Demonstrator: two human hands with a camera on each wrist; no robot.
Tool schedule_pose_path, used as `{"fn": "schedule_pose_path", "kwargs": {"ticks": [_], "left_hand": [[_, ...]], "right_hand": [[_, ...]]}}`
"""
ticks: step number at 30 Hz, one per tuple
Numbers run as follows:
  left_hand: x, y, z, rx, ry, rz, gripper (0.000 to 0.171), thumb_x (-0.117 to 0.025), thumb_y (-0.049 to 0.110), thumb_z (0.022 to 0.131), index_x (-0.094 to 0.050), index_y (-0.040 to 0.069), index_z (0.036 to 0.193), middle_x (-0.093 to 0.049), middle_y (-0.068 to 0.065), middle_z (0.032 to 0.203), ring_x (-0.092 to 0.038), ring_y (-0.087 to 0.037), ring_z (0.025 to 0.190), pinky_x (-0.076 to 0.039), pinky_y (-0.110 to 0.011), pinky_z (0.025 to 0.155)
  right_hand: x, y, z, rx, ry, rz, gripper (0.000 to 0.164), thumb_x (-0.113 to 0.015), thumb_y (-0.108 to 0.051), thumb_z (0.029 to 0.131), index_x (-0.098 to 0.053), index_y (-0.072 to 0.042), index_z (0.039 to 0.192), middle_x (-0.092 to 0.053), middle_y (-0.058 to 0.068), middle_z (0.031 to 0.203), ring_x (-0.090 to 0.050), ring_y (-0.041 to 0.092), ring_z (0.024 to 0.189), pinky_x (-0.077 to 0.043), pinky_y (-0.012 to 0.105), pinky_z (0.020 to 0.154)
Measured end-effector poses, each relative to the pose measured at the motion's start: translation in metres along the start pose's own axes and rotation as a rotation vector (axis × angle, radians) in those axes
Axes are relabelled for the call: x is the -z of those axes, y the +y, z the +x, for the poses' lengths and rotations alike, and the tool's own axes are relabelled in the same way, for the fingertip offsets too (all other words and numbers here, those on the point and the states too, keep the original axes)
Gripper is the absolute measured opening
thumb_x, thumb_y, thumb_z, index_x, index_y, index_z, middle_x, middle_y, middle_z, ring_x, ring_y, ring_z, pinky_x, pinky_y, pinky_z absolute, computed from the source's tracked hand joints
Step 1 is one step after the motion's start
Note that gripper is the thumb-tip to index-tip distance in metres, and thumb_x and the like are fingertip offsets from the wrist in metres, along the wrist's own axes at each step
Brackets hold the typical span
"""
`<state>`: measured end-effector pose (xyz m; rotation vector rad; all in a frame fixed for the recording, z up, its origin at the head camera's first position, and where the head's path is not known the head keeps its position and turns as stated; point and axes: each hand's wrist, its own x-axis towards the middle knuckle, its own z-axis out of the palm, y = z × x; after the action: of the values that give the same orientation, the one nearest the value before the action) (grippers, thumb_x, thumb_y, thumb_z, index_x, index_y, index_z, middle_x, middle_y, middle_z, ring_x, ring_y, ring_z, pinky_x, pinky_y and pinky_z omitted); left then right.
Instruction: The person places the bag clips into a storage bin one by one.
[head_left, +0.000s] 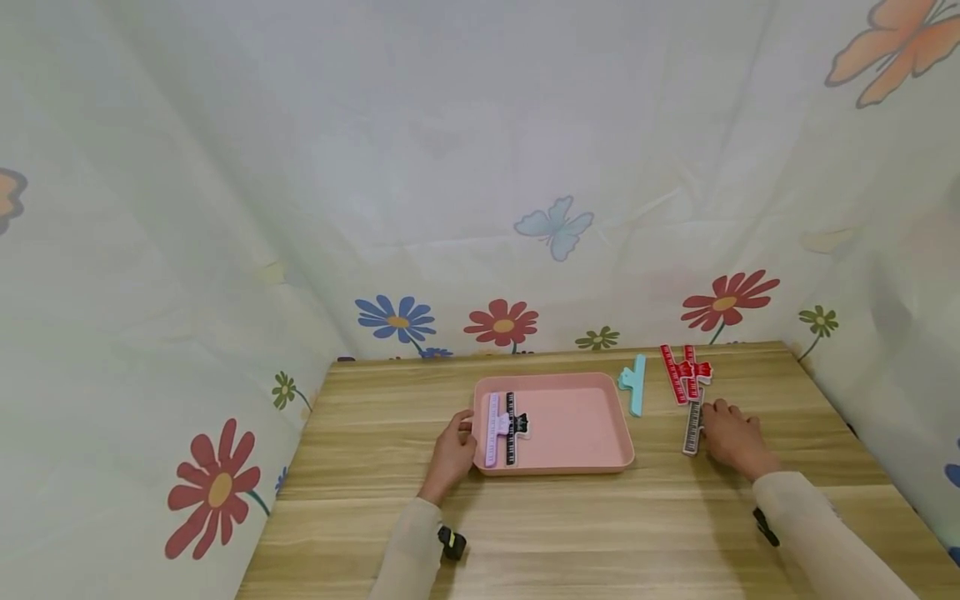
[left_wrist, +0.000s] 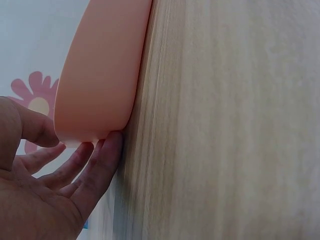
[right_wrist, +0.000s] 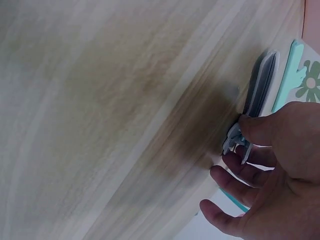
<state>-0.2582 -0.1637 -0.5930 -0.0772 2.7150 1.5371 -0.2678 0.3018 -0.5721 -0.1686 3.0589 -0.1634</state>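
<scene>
A pink tray (head_left: 577, 425) lies on the table with a lilac clip (head_left: 492, 433) and a black clip (head_left: 511, 442) side by side at its left end. My left hand (head_left: 453, 450) holds the tray's left side, thumb by the rim and fingertips against the outer wall (left_wrist: 100, 75). Right of the tray, my right hand (head_left: 735, 435) pinches the grip tab of a dark grey clip (head_left: 692, 429) between thumb and fingers. Its long bar, with ruler-like marks, lies close over the table in the right wrist view (right_wrist: 261, 82).
A turquoise clip (head_left: 637, 387) lies just right of the tray. Two red clips, a left one (head_left: 672, 375) and a right one (head_left: 692, 371), lie together behind the grey clip. A flower-printed sheet (head_left: 450, 208) hangs round the wooden table (head_left: 540, 533).
</scene>
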Motion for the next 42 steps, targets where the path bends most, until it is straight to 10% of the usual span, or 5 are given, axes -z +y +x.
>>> {"fn": "schedule_pose_path", "kwargs": {"ticks": [42], "left_hand": [[-0.001, 0.005, -0.003, 0.004, 0.017, -0.010, 0.044, -0.047, 0.006, 0.091, -0.045, 0.014, 0.135, -0.058, -0.016, 0.120, -0.062, -0.024, 0.101, -0.054, -0.030, 0.071]], "right_hand": [[0.036, -0.040, -0.016, 0.105, 0.122, -0.026, 0.047, -0.058, -0.019, 0.090, -0.046, 0.006, 0.128, -0.048, 0.027, 0.126, -0.044, 0.046, 0.116, -0.038, 0.068, 0.084]]}}
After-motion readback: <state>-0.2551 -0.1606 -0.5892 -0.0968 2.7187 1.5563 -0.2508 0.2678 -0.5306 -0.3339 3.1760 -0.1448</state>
